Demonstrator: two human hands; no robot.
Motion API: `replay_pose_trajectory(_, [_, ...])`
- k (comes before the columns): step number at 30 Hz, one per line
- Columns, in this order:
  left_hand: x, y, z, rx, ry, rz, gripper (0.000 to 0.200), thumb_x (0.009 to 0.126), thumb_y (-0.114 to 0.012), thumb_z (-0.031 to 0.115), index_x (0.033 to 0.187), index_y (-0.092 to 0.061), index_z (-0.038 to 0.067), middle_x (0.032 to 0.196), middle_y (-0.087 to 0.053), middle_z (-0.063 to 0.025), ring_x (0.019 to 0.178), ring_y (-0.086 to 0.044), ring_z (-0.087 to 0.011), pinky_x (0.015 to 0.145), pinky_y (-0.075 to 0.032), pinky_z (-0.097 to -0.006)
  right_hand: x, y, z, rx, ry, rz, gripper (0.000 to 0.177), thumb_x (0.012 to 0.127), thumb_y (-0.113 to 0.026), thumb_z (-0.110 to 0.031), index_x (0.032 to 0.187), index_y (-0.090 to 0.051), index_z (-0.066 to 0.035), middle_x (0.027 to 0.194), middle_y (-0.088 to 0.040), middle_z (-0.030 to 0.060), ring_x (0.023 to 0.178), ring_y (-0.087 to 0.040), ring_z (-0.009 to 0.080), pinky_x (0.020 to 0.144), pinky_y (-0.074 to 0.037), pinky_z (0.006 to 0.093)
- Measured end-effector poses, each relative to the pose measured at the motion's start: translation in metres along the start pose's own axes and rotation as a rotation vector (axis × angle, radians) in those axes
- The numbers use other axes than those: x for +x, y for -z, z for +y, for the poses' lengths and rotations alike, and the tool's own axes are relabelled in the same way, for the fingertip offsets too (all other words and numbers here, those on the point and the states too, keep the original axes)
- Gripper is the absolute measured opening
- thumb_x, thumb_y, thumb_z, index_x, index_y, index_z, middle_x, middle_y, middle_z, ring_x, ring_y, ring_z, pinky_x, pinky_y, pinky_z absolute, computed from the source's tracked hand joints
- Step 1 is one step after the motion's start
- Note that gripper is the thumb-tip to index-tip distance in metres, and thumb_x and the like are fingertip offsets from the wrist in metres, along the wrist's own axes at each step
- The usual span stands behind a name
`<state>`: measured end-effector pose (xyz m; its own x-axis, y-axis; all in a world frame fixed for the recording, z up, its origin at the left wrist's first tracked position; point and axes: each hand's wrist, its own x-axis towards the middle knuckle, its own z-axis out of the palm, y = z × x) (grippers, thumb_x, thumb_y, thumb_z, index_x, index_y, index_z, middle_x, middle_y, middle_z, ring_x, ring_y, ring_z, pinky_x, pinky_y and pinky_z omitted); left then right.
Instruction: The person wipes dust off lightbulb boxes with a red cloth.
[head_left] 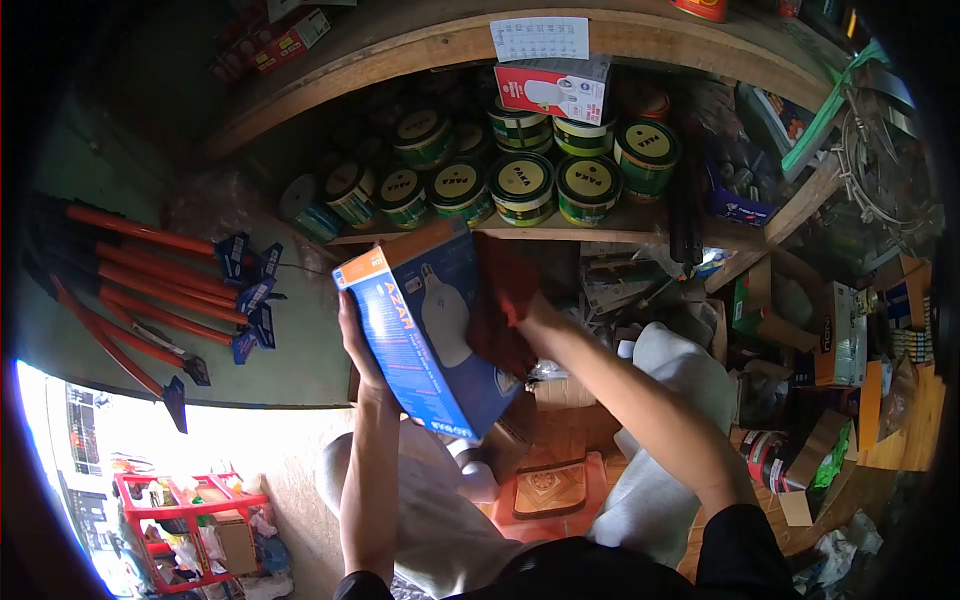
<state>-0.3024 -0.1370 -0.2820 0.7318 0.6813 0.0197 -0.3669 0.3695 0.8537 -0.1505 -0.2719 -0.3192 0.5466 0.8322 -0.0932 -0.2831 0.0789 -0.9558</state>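
A blue and orange light bulb box point(440, 330), printed with a large white bulb, is held up tilted in front of my body. My left hand point(357, 345) grips its left edge, with the fingers partly hidden behind it. A dark red cloth point(503, 300) lies against the right side of the box. My right hand point(537, 322) is closed on this cloth and presses it to the box; its fingertips are hidden by the cloth.
Several green paint cans point(522, 185) stand on a wooden shelf point(690, 232) ahead. Orange-handled tools point(160, 275) hang at left. Open cardboard boxes point(790, 315) crowd the right. A red rack point(190, 515) stands at lower left, and a red stool point(550, 490) is between my knees.
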Motion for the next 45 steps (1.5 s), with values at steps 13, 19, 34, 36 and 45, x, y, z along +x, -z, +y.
replay_pose_trajectory(13, [0.007,-0.025,0.008,0.546,-0.267,-0.031,0.087,0.096,-0.048,0.065,0.160,-0.017,0.014,0.152,-0.038,-0.0166,0.133,-0.047,-0.0292,0.108,-0.042,-0.0419,-0.019,-0.022,-0.022,0.208,-0.151,0.118,0.053,0.104,-0.050,-0.045,0.145,-0.046,-0.012,0.136,-0.056,0.0006,0.119,-0.052,0.0095,0.103,-0.041,0.0313])
replay_pose_trajectory(19, [-0.011,-0.032,-0.003,0.851,-0.293,-0.250,0.127,0.067,-0.083,0.047,0.160,-0.007,0.007,0.147,-0.033,-0.0218,0.136,-0.041,-0.0325,0.111,-0.036,-0.0449,-0.003,0.006,-0.046,0.553,-0.176,0.026,0.041,0.100,-0.056,-0.047,0.118,-0.062,-0.011,0.107,-0.067,0.0017,0.094,-0.063,0.0107,0.082,-0.052,0.0305])
replay_pose_trajectory(34, [0.001,-0.031,0.031,1.047,-0.425,-0.116,0.123,0.068,-0.086,0.033,0.159,-0.008,0.003,0.142,-0.045,-0.0218,0.128,-0.049,-0.0332,0.109,-0.039,-0.0446,-0.008,0.017,0.002,0.645,-0.060,0.027,0.040,0.102,-0.057,-0.027,0.138,-0.051,-0.008,0.117,-0.059,-0.0004,0.092,-0.060,0.0103,0.083,-0.049,0.0259])
replay_pose_trajectory(36, [0.002,-0.030,0.029,1.278,-0.562,-0.074,0.122,0.059,-0.089,0.027,0.157,-0.021,0.002,0.141,-0.043,-0.0227,0.129,-0.046,-0.0382,0.109,-0.038,-0.0479,0.001,0.020,0.005,0.225,0.205,0.033,0.043,0.098,-0.058,-0.025,0.137,-0.051,-0.006,0.121,-0.059,0.0029,0.099,-0.059,0.0139,0.089,-0.047,0.0282])
replay_pose_trajectory(45, [-0.030,-0.055,0.010,1.761,-0.856,-0.522,0.109,0.049,-0.087,0.021,0.149,-0.045,0.014,0.139,-0.047,-0.0158,0.124,-0.046,-0.0363,0.102,-0.034,-0.0530,0.042,0.029,0.023,-0.807,0.561,0.085,0.034,0.077,-0.073,-0.021,0.101,-0.058,-0.001,0.108,-0.060,0.0143,0.098,-0.060,0.0275,0.080,-0.047,0.0401])
